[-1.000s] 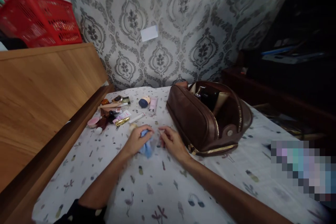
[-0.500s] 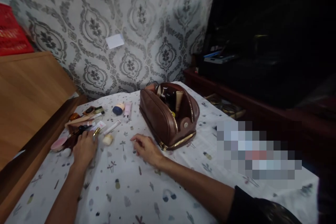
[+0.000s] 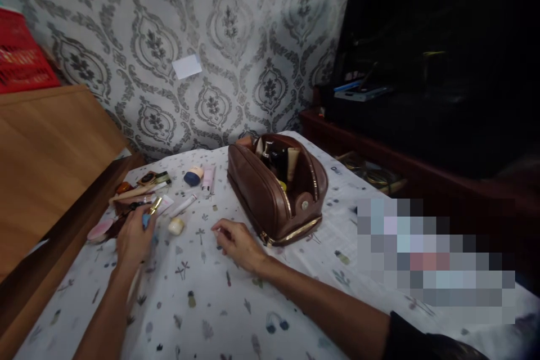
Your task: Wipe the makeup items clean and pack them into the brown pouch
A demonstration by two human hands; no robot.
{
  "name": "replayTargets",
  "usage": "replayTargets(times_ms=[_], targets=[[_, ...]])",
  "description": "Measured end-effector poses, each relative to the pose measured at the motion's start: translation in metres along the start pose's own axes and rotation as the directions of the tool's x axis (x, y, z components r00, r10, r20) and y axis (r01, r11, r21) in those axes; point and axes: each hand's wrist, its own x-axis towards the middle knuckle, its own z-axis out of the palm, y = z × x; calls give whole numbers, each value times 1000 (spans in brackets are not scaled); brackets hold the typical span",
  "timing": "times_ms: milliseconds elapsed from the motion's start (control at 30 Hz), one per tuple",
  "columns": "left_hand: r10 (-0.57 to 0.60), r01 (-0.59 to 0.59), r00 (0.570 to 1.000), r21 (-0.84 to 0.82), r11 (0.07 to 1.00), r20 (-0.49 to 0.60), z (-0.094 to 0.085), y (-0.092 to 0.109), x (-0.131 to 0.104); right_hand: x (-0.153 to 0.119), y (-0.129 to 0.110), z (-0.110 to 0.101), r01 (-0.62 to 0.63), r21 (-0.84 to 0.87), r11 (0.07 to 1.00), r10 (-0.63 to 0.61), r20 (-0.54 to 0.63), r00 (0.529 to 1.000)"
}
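My left hand (image 3: 134,236) is at the left pile of cosmetics, its fingers closed on a small item (image 3: 154,206) with a gold tip and a light blue part. My right hand (image 3: 238,244) rests on the cloth in front of the bag, fingers curled and bent inward; whether anything is between them is too small to tell. The brown cosmetic bag (image 3: 261,194) stands unzipped, with a beige tube (image 3: 292,163) and dark items inside. Beside my left hand lie a pink round compact (image 3: 100,230), a small cream-coloured jar (image 3: 176,226) and a white tube (image 3: 183,205).
A blue-lidded jar (image 3: 193,176) and a pink tube (image 3: 208,178) lie left of the bag on the patterned cloth (image 3: 219,315). A wooden panel (image 3: 59,152) borders the left side. A blurred patch covers the cloth's right side.
My left hand has lifted slightly with the gold-tipped item, whose light blue part now shows. My right hand keeps nearly the same pose. The whole view has shifted a little.
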Motion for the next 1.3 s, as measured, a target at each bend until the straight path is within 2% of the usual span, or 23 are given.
replayTargets(times_ms=[100,167,267,333,433,567,700,967,1100,1200,1300], targets=[[69,-58,997,-312,948,26,-6,25,-2,2,3,0,16,52,999,-17,13,1000],[152,-109,985,-402,909,78,-5,46,-11,3,5,0,32,103,994,-34,15,999],[356,-272,923,-407,872,147,3,75,-32,7,7,-1,53,174,983,-54,2,999],[438,-360,885,-363,860,159,11,88,-45,9,8,-2,43,210,977,-41,-11,999],[505,-441,849,-313,841,159,19,94,-57,12,7,-4,1,265,964,3,-14,1000],[532,-472,832,-305,828,157,20,93,-60,12,6,-5,0,269,963,1,-4,1000],[508,-412,843,-397,820,174,16,94,-59,10,5,-5,-3,251,968,-2,19,1000],[374,-156,901,-641,752,219,7,98,-53,5,-1,-5,13,266,964,-36,83,996],[270,15,914,-691,723,302,12,91,-49,3,-1,-4,47,271,961,-78,105,991],[213,141,894,-700,700,393,16,84,-45,2,1,-5,92,256,962,-125,116,985],[250,192,837,-689,699,486,18,81,-43,1,1,-6,120,239,964,-148,106,983]])
